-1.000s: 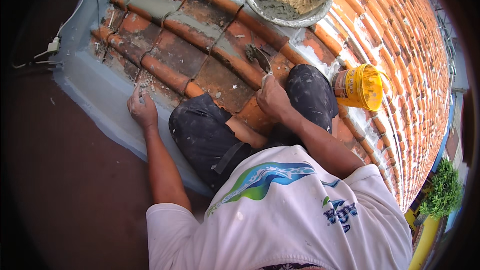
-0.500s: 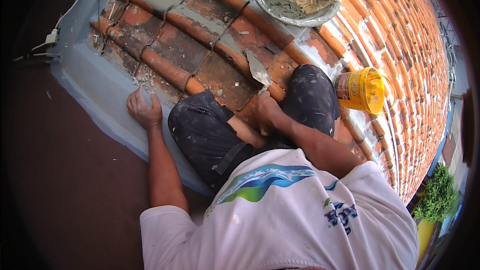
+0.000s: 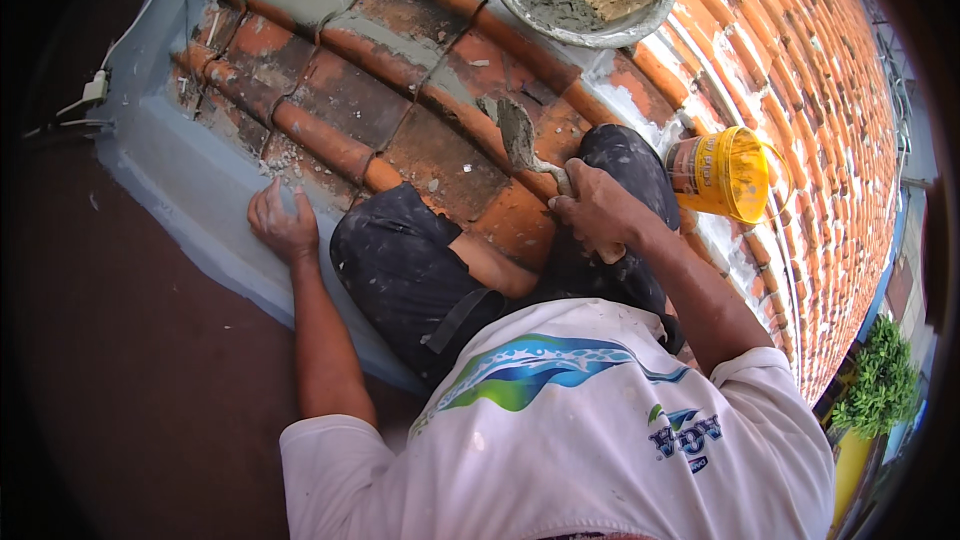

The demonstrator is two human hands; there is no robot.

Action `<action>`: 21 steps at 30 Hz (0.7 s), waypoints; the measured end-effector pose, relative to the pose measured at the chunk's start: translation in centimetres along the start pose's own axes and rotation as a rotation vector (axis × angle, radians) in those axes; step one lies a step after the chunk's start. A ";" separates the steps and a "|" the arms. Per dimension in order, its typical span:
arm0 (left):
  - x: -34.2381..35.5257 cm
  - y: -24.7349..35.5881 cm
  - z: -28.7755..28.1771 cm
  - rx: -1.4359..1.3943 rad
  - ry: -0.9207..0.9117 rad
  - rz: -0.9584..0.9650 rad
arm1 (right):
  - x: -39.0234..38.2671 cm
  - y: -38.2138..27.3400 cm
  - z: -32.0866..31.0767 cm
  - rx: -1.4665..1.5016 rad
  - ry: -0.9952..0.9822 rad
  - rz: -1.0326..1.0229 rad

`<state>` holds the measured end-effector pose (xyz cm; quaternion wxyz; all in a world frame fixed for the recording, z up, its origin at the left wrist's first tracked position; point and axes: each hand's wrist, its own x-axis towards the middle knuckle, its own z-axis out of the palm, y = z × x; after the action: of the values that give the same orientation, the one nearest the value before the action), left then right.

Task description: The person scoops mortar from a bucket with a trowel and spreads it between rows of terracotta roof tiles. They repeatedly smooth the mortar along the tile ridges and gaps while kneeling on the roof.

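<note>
My right hand is closed around the handle of a trowel, in front of my right knee. Wet grey mortar covers its blade, which points up and left over the orange roof tiles. To the left, my left hand leans on the grey coated ledge with its fingers apart and nothing held. Loose crumbs of mortar lie just beyond its fingertips. A round mortar tub stands at the far side, with grey mortar smeared inside and a sandy patch.
A yellow bucket lies tipped right of my right knee. Rows of tiles with white patches spread to the right. Left of the ledge is a dark brown surface. A white cable with a plug sits at the far left.
The right hand has moved right and turned, so more of the trowel handle shows. The blade is tilted differently, with its mortar facing up. The left hand is nearly still.
</note>
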<state>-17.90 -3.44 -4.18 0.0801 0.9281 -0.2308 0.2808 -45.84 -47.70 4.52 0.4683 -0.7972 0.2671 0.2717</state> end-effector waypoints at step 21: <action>0.3 0.4 -0.4 0.002 -0.035 0.006 | 7.6 -1.3 -2.0 -0.516 0.118 -0.324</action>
<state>-18.08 -3.75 -3.70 0.0744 0.9323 -0.2349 0.2649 -39.20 -50.24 0.94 0.2714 -0.9364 0.0852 0.2055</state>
